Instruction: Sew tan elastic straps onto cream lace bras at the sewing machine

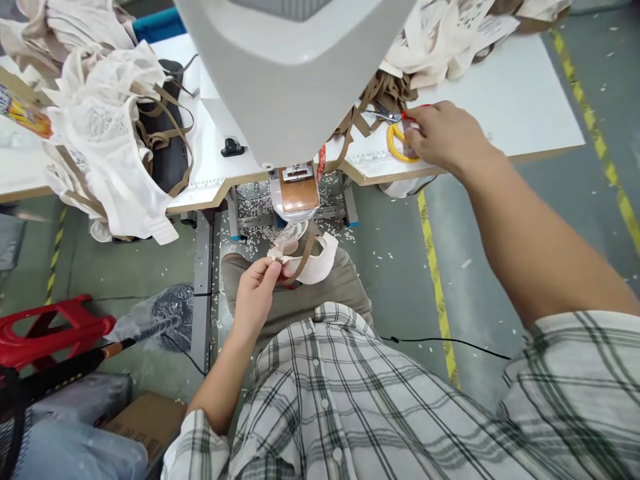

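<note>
My left hand pinches a small cream garment piece with a tan strap, held over my lap just below the sewing machine's needle area. My right hand reaches out to the table's right side and closes round scissors with yellow and red handles, their blades pointing left. A bundle of tan straps lies just behind the scissors.
The white sewing machine head fills the top centre. A heap of cream lace garments hangs off the table at left, more fabric at back right. A red stool, a cardboard box and yellow floor lines lie below.
</note>
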Demonstrator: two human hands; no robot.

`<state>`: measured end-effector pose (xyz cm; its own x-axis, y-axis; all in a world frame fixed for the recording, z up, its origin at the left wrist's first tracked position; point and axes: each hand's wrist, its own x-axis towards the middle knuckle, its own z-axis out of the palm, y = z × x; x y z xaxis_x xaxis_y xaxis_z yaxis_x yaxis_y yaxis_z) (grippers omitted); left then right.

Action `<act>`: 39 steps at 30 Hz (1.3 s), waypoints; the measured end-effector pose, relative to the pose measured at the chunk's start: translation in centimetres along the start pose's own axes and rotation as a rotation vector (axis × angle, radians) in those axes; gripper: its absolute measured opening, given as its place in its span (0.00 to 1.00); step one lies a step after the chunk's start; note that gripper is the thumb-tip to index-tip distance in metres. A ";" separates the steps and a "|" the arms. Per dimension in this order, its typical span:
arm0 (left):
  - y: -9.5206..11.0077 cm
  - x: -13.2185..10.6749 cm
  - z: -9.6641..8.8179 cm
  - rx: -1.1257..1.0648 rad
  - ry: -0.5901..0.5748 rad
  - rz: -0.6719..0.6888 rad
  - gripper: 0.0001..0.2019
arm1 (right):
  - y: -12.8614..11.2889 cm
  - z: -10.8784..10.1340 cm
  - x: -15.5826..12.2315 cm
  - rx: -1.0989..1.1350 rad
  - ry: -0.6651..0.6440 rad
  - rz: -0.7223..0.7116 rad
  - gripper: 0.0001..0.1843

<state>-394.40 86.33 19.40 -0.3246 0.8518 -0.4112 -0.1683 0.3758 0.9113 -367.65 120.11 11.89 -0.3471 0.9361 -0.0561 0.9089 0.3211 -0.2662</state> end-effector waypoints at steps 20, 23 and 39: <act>0.7 -0.6 -0.4 -0.082 -0.007 0.002 0.12 | 0.6 -1.0 -6.8 -0.090 -0.086 -0.210 0.30; 0.8 -0.6 -0.3 -0.059 0.001 0.018 0.13 | 0.1 -1.4 -7.6 -0.204 -0.080 -0.136 0.28; 1.4 -0.9 0.6 0.152 0.009 0.178 0.13 | -12.4 -4.0 -23.2 0.615 -0.242 -0.438 0.30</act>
<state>-393.82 86.27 21.10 -0.3451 0.9064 -0.2436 0.0345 0.2716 0.9618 -369.98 95.00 20.30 -0.7483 0.6632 -0.0126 0.4119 0.4497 -0.7926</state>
